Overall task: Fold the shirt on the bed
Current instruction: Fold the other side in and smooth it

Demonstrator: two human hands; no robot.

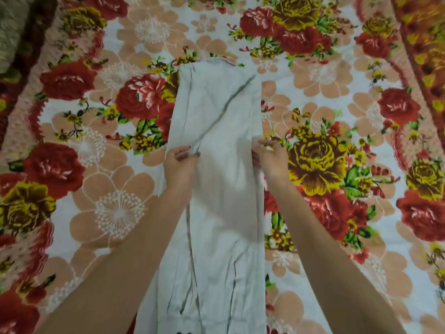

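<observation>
A pale grey shirt [216, 112] lies on the flowered bed sheet [337, 75] as a long narrow strip running away from me, its sides folded in. A sleeve crosses it diagonally near the far end. My left hand [179, 162] pinches the strip's left edge about halfway along. At the same height on the right edge is my right hand [269, 157], fingers curled around the cloth. Both forearms reach in from the bottom of the view. The shirt's near end runs out of frame.
The bed sheet with large red, yellow and peach flowers covers the whole view. A grey furry cloth [12, 27] shows at the top left corner. An orange patterned border [423, 44] runs along the right side.
</observation>
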